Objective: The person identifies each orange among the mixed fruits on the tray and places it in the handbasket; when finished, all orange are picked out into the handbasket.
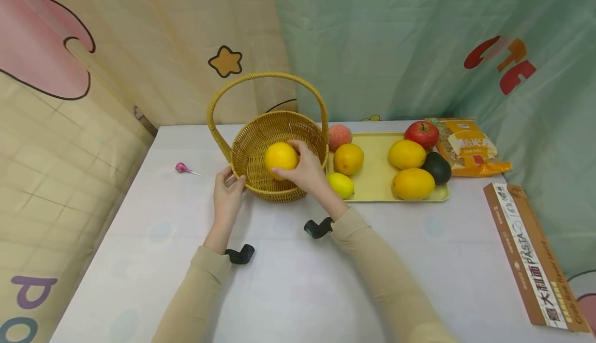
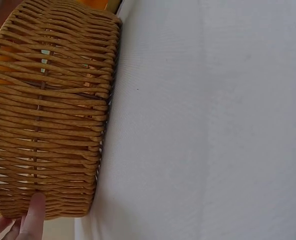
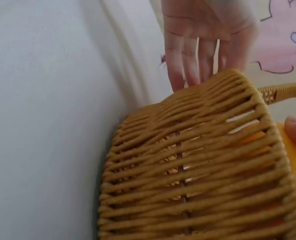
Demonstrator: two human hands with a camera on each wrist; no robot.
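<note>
A round orange [image 1: 281, 160] is held between the thumb and fingers of my right hand [image 1: 306, 169], over the opening of the woven basket [image 1: 251, 169]. In the right wrist view, the orange [image 3: 292, 150] shows just past the basket rim. My left hand [image 1: 227, 194] rests against the near left side of the basket, its thumb below the rim. From the right wrist, the left hand [image 3: 197, 45] appears with fairly straight fingers touching the wicker. A fingertip [image 2: 36, 202] presses the basket wall [image 2: 53, 125] in the left wrist view.
Right of the basket, a yellow tray [image 1: 372, 169] bears a peach [image 1: 340, 136], an apple [image 1: 421, 134], a lime-yellow lemon [image 1: 341, 185], an avocado [image 1: 436, 168] and several yellow fruits. Beyond lie a noodle bag [image 1: 470, 146] and a pasta box [image 1: 531, 255]. A lollipop [image 1: 181, 167] lies left.
</note>
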